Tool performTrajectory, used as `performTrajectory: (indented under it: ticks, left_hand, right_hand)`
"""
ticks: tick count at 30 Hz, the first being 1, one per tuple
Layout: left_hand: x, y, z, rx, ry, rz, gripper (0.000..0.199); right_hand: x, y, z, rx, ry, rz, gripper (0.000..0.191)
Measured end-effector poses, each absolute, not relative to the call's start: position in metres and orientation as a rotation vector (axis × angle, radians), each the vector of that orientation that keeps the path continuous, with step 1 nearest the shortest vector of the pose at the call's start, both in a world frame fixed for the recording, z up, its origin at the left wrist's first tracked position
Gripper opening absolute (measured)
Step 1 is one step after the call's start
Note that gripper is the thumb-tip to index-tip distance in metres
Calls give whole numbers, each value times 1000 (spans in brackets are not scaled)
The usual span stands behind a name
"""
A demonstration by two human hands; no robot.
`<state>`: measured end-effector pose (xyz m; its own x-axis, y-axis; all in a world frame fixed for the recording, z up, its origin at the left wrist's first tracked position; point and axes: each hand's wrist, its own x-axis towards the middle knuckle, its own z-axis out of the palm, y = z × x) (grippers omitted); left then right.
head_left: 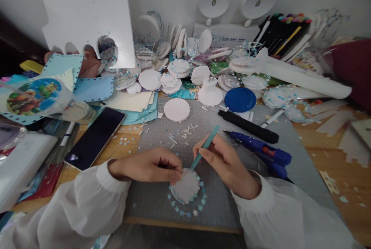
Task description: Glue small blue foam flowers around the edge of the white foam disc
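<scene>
a wooden table (314,141) runs under everything, with my gray cutting mat (153,202) laid over the middle. at the back left stands a white board (95,5) with scalloped cutouts. the white box (226,31) against the wall carries a line of dark characters, too small for me to read. to my left a cup (53,96) shows a bright printed picture, and a little mark on its side is also unreadable. beside it lies my dark-screened phone (94,138). my right hand (224,157) is closed narrow around a slim tool; my left hand (158,166) has thumb and forefinger drawn together. right of my right hand rests a blue glue gun (259,148). the white disc (187,187) lies on the mat near its front edge, between my hands; my left fingertips meet its upper left rim, though i cannot tell whether they pinch it. my slim tool, teal tweezers (206,145), points down at the disc's top edge. smallest, blue and white stars (204,195) curve around its lower side.
</scene>
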<state>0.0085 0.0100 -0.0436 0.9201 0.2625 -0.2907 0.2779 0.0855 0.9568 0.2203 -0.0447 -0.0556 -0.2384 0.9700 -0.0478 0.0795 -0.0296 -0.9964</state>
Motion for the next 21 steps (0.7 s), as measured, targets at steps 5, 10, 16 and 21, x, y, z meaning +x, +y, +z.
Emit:
performTrajectory:
  ticks: [5,10,16,21]
  left_hand:
    - [8,10,-43,1493,443,-31,25]
    - [8,10,-42,1485,451,-34,26]
    - [7,10,-43,1484,440,-41,26]
    - [8,11,-42,1480,426,-36,27]
  right_hand:
    - [219,-45,-56,-1181,-1421,1382,24]
    - [219,-45,-56,-1184,-1397,1406,26]
    - [220,-45,-58,-1183,-1379,1459,27]
    - [220,-44,-59,-1179,-1356,1494,26]
